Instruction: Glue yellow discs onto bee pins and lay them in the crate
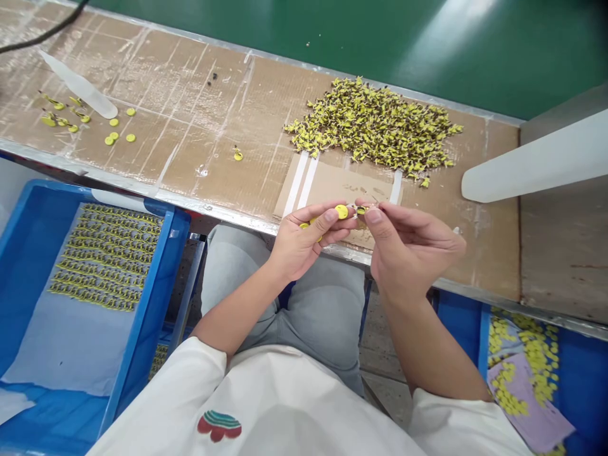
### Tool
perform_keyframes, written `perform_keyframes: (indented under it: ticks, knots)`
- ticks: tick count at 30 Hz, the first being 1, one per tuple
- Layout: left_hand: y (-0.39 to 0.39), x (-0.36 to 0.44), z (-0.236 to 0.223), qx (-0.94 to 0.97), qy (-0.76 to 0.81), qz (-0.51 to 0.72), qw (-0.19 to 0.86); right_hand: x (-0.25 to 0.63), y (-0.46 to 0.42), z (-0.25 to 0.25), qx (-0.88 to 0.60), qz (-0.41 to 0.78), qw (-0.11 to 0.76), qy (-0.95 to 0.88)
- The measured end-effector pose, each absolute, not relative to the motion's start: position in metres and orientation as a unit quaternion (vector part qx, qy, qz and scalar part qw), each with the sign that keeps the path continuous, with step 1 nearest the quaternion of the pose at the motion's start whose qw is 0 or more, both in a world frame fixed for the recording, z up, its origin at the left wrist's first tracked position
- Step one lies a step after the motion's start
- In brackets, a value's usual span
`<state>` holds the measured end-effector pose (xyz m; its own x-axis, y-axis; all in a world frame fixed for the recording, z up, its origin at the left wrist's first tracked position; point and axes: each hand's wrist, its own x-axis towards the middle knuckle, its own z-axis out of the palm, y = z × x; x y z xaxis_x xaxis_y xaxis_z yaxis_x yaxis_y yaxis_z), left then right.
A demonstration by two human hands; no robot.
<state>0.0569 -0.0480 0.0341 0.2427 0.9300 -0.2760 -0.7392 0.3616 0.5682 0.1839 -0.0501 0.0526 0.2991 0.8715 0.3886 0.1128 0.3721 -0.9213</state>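
Note:
Between the thumb and fingers of my left hand point(304, 239) is a round yellow disc point(341, 211), and more yellow discs point(319, 238) show in the curled fingers below. My right hand point(411, 247) pinches a small black-and-yellow part point(361, 210) close beside that disc; whether the two touch I cannot tell. Both hands are held over the table's near edge, above a piece of cardboard point(327, 183) with white strips. Behind them lies a wide heap of small yellow-and-dark parts point(375, 126).
Loose yellow discs point(130, 138) and a few assembled pieces point(57, 120) lie on the cardboard-covered table point(199, 114) at left. A blue crate point(152, 304) holds rows of pieces point(104, 253). Yellow discs fill part of another blue bin point(483, 342). A white tube-like object point(536, 155) juts in from the right.

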Motion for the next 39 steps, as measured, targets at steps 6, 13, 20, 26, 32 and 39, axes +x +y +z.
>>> perform_keyframes:
  ticks: [6, 13, 20, 26, 32, 39]
  knots:
    - [-0.0476, 0.0567, 0.0337, 0.176, 0.287, 0.542, 0.77, 0.1813, -0.0489, 0.0501, -0.472, 0.29, 0.665, -0.5]
    - [-0.0475, 0.0562, 0.0338, 0.172, 0.299, 0.54, 0.767, 0.1808, -0.0477, 0.0487, -0.492, 0.282, 0.657, -0.497]
    - [-0.0472, 0.0563, 0.0317, 0.19, 0.294, 0.551, 0.757, 0.1803, -0.0466, 0.0458, -0.485, 0.281, 0.664, -0.495]
    - [-0.0474, 0.0574, 0.0331, 0.189, 0.288, 0.556, 0.757, 0.181, -0.0465, 0.0458, -0.491, 0.282, 0.663, -0.49]
    - [-0.047, 0.0578, 0.0329, 0.178, 0.314, 0.555, 0.749, 0.1808, -0.0467, 0.0462, -0.477, 0.277, 0.659, -0.51]
    - [-0.047, 0.0572, 0.0323, 0.175, 0.315, 0.558, 0.748, 0.1817, -0.0476, 0.048, -0.449, 0.275, 0.656, -0.54]
